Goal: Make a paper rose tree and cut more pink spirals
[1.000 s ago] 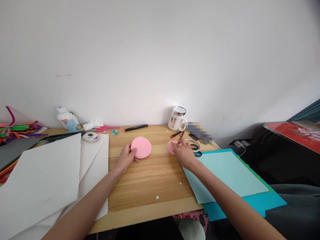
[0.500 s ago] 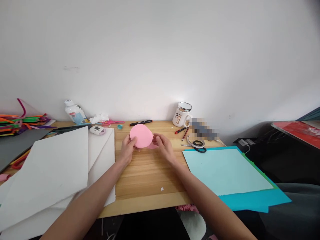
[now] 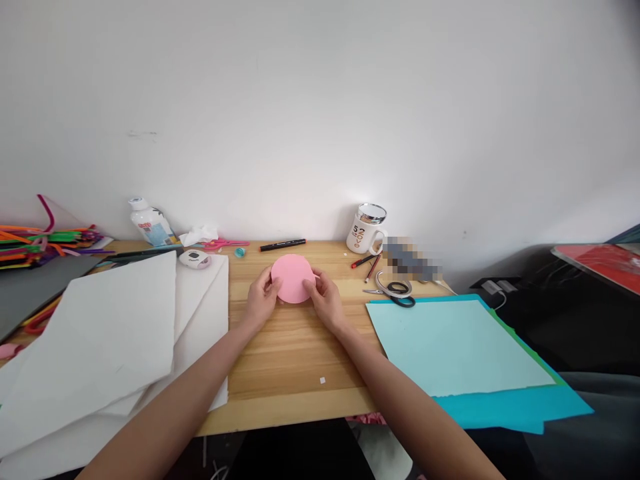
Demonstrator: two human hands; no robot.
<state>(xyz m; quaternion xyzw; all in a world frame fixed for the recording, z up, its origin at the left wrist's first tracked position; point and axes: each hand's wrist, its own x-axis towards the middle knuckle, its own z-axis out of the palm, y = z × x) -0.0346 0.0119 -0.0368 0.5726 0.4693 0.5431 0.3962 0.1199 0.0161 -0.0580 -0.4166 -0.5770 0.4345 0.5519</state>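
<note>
A round pink paper disc (image 3: 293,277) is held up over the middle of the wooden table (image 3: 280,367). My left hand (image 3: 263,297) grips its left edge, thumb on the front and fingers behind. At the right edge, my right hand (image 3: 326,298) pinches the disc the same way. The fingers behind it are mostly hidden, and I cannot tell how many layers of paper there are. Beyond the disc lies a black marker (image 3: 283,245). A small white scrap (image 3: 323,381) rests near the table's front edge.
White sheets (image 3: 115,333) cover the left side, with a correction tape (image 3: 195,259) on them. Behind stand a bottle (image 3: 150,223) and pink scissors (image 3: 227,243). To the right are a mug (image 3: 367,230), black-handled scissors (image 3: 400,293) and light blue paper (image 3: 460,347). Pipe cleaners (image 3: 50,243) lie far left.
My right hand has closed on the disc's right edge. The disc has shifted slightly right and nearer, and the second pink piece that showed behind it is now out of sight.
</note>
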